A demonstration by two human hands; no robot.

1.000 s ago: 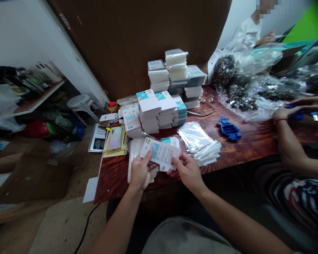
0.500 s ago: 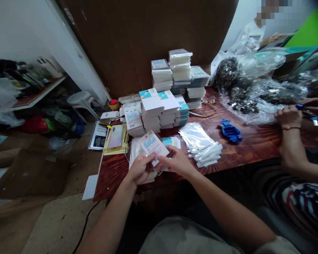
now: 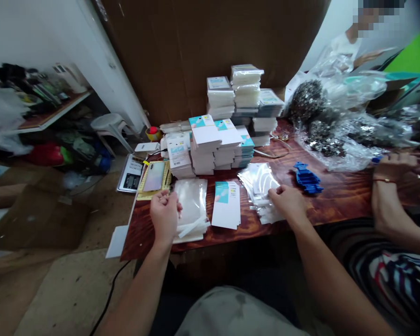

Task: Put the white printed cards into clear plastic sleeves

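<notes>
The right hand (image 3: 289, 203) has moved out to the pile of white cards in clear plastic (image 3: 261, 178), apparently adding one, fingertips bunched; the left hand (image 3: 164, 212) curls beside flat, clear plastic sleeves (image 3: 193, 198). Whether either pinches anything, I can't tell.

Left hand (image 3: 164, 212) fingers curled, at left edge of clear bags (image 3: 192, 199); contact unclear. Right hand (image 3: 289, 203) fingers on packed cards (image 3: 261, 184). Loose cards (image 3: 227, 212) between both piles. Stacks (image 3: 205, 156) behind. Phone (image 3: 154, 176), scale (image 3: 129, 176) left. Blue part (image 3: 307, 178) right, co-worker's hand (image 3: 396, 167) farther right.
</notes>
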